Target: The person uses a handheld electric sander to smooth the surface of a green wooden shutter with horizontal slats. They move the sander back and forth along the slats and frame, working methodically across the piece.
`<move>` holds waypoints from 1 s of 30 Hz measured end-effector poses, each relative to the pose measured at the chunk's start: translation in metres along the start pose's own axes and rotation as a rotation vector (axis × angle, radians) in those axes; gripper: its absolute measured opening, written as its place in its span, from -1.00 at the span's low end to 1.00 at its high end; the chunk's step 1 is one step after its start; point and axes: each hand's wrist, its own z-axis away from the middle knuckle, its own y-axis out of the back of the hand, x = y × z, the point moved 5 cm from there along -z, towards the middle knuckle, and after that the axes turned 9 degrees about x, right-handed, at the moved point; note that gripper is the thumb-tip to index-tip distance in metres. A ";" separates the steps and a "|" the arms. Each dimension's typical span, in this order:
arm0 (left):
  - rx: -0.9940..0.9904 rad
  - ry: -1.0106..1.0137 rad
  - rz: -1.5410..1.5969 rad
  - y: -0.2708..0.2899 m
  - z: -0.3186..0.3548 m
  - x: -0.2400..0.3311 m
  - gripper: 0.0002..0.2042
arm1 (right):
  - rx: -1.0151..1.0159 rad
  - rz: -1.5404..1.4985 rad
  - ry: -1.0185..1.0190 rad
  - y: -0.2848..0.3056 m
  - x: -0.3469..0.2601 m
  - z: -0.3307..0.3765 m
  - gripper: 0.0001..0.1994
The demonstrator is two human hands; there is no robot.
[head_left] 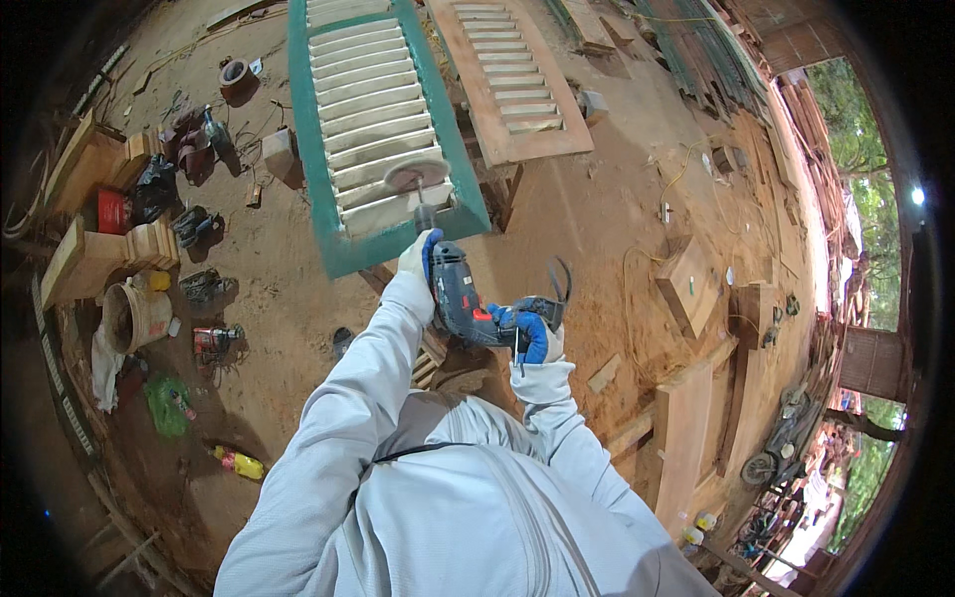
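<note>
The green-framed louvred shutter (370, 111) lies ahead of the person and slightly to the left, its long axis running away toward the top edge. The left hand (421, 257) is the nearer one, just beside the shutter's near end, its fingers curled closed round the front of the drill (460, 294). The right hand (535, 333) is wrapped round the rear handle, further back and to the right; whether a finger presses the trigger cannot be told. The drill points forward and left, putting its round disc (417, 176) over the lowest slats; contact is unclear. Counted: two gloved hands, one drill, one disc, two shutters including a bare-wood one (512, 85), one yellow bottle (239, 462) and one bucket (144, 313).
</note>
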 end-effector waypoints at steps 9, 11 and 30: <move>0.068 0.013 0.007 0.002 -0.010 -0.027 -0.74 | 0.062 -0.189 -0.200 0.016 0.003 0.000 -0.91; 0.078 -0.021 -0.058 -0.012 -0.016 -0.026 -0.74 | 0.140 -0.307 -0.265 0.024 0.006 0.000 -0.91; 0.151 0.006 -0.048 0.005 0.010 -0.031 -0.74 | 0.177 -0.324 -0.334 0.020 0.000 0.017 -0.85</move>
